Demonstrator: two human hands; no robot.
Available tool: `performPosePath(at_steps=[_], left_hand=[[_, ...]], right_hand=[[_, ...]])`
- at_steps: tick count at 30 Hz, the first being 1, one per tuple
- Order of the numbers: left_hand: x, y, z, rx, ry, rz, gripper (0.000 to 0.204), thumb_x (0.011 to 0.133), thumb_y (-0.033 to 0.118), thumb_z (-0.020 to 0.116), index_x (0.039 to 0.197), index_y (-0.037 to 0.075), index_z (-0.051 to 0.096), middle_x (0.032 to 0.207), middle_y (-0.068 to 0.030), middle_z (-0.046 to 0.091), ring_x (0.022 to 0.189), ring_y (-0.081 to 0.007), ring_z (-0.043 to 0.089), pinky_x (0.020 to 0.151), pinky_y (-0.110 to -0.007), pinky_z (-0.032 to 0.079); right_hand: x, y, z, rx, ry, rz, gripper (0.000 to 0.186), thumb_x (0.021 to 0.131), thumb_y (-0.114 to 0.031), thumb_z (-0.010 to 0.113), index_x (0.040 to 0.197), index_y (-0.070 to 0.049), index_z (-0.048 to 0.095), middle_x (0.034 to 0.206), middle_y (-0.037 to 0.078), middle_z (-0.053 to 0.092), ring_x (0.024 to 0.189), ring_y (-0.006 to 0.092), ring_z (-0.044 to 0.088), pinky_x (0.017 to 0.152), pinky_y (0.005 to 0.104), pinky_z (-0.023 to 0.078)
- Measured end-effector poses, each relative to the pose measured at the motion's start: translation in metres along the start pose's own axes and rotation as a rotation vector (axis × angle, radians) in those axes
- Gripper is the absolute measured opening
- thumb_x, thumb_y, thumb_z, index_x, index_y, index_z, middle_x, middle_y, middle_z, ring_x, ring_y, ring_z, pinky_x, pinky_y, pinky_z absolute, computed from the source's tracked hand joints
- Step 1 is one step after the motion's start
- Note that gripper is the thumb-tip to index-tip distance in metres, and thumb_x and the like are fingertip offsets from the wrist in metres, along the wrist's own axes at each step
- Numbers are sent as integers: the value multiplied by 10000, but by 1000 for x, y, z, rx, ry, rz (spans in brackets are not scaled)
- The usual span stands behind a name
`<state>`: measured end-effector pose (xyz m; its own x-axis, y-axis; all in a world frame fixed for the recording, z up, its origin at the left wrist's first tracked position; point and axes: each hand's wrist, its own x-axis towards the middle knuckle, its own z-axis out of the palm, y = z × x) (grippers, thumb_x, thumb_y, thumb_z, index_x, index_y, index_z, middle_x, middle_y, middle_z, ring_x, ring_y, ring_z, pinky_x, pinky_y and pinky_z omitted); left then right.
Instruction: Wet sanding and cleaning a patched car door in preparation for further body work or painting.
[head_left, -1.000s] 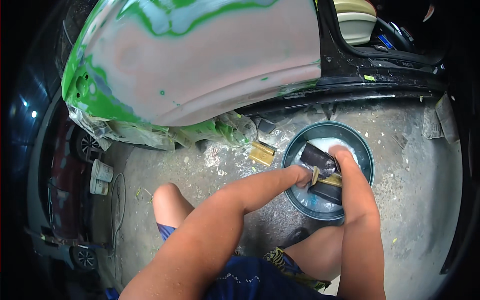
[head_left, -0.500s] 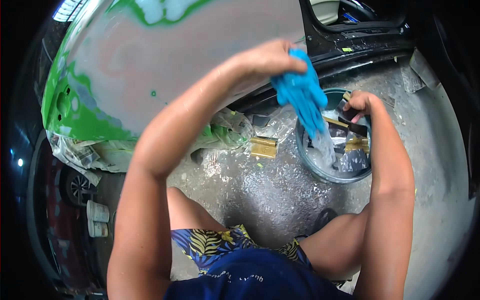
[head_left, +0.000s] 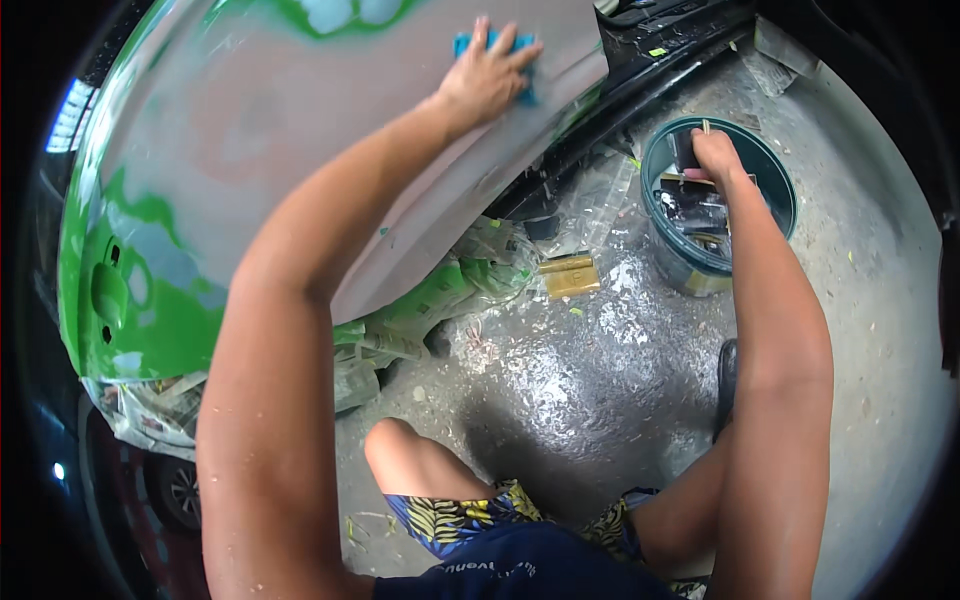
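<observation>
My left hand (head_left: 487,75) lies with its fingers spread over a blue cloth (head_left: 527,92), pressing it against the car door panel (head_left: 330,130). Grey and pinkish sanded areas cover that panel, with bright green along its edges. On the right, a dark green bucket (head_left: 652,190) stands on the wet floor. My right hand (head_left: 716,155) is closed over the bucket on a dark flat piece with a tan edge (head_left: 685,150); its exact kind is unclear. Inside the bucket are water and several dark flat pieces (head_left: 690,210), partly hidden by my forearm.
A gold-brown folded sheet (head_left: 570,276) lies on the concrete floor between panel and bucket. Crumpled plastic and paper masking (head_left: 490,255) hangs under the panel's lower edge. A black sill (head_left: 640,90) runs beyond the panel. A wheel (head_left: 182,492) shows at the lower left.
My left hand has moved from above the bucket up and left onto the panel, and the dripping blue cloth is now spread there. My right hand remains at the bucket. The view has shifted.
</observation>
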<state>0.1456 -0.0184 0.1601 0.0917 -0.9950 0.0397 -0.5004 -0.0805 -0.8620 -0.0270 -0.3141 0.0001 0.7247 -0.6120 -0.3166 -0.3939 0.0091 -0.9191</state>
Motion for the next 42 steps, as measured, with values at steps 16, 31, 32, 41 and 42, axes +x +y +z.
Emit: performPosePath(at_steps=[16, 31, 32, 41, 42], left_hand=[[-240, 23, -79, -473, -248, 85, 241, 859, 167, 626, 1055, 162, 766, 1277, -76, 624, 1319, -305, 505, 1192, -548, 311], [-317, -306, -176, 66, -184, -281, 633, 1000, 229, 614, 1575, 60, 411, 1625, -219, 373, 1511, -408, 337, 1235, -510, 281], [-312, -299, -171, 16, -179, -341, 691, 991, 264, 629, 1595, 56, 367, 1645, -201, 348, 1523, -395, 321, 1247, -510, 251], [-294, -299, -173, -68, -106, -356, 769, 989, 435, 621, 1578, 8, 373, 1635, -220, 361, 1515, -392, 335, 1230, -516, 281], [-290, -299, -178, -66, -114, -350, 776, 989, 452, 618, 1574, 2, 377, 1633, -224, 361, 1512, -395, 340, 1227, -517, 289]], right_hand=[[-109, 106, 207, 674, -73, 313, 357, 1046, -307, 567, 1291, -49, 596, 1164, 127, 649, 968, 265, 660, 718, 449, 607], [-113, -37, 387, 642, 402, -497, 764, 1107, -363, 367, 1611, 94, 18, 1679, 341, -25, 1578, 457, -2, 1289, 511, 56], [-149, -13, 411, 573, 330, -540, 790, 1102, -360, 373, 1616, 73, -40, 1678, 339, -73, 1575, 467, -37, 1279, 545, 37], [66, -35, 283, 735, 492, -529, 840, 1096, -479, 371, 1598, 112, 48, 1670, 352, 1, 1579, 439, 22, 1293, 475, 64], [71, -37, 281, 782, 484, -489, 854, 1094, -503, 365, 1592, 125, 69, 1667, 357, 35, 1580, 430, 50, 1295, 455, 79]])
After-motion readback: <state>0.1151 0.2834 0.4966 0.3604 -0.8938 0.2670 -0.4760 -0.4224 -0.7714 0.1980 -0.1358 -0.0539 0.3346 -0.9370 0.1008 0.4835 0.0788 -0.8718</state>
